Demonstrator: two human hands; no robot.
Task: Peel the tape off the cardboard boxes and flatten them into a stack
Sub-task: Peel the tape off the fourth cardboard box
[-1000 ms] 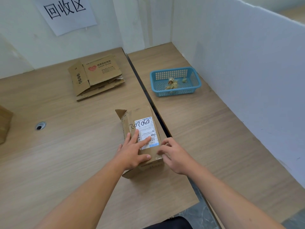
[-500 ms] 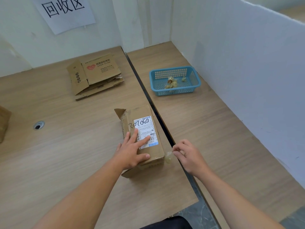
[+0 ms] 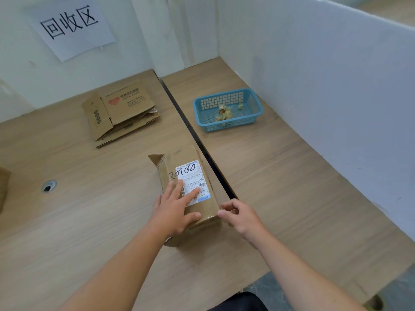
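Head view, holding and placing
Cardboard box (image 3: 177, 163): lies lengthwise on the left worktop (image 3: 89, 216), just beside the dark gap between the two worktops. Its far-end flap stands open and its near end is closed.
Left hand (image 3: 175, 209): wide, with fingers straight and spread. It presses flat on the box top and partly covers the shipping label (image 3: 192, 173). Purpose, as I judge it: to pin the box so that a pull on the tape does not drag it.
Right hand (image 3: 243, 218): narrow — thumb and forefinger are drawn together at the near right corner of the box, pinching the glossy tape (image 3: 207, 218) that wraps that end. Whether a tape end has lifted free, I cannot tell.
Step in hand: judged to be stripping the near end. This box is not yet flattened.

Head view, containers
Blue basket (image 3: 229, 127): stands on the right worktop, well apart from the box. It holds several crumpled yellowish tape scraps (image 3: 223, 113) — judged to be the place for peeled tape.
Flattened stack (image 3: 125, 108): folded boxes lie one on another at the far side of the left worktop, below the paper sign (image 3: 69, 25). I judge this to be where the box goes once flattened.
Box at left edge (image 3: 3, 189): only a corner shows, so I cannot tell its contents.
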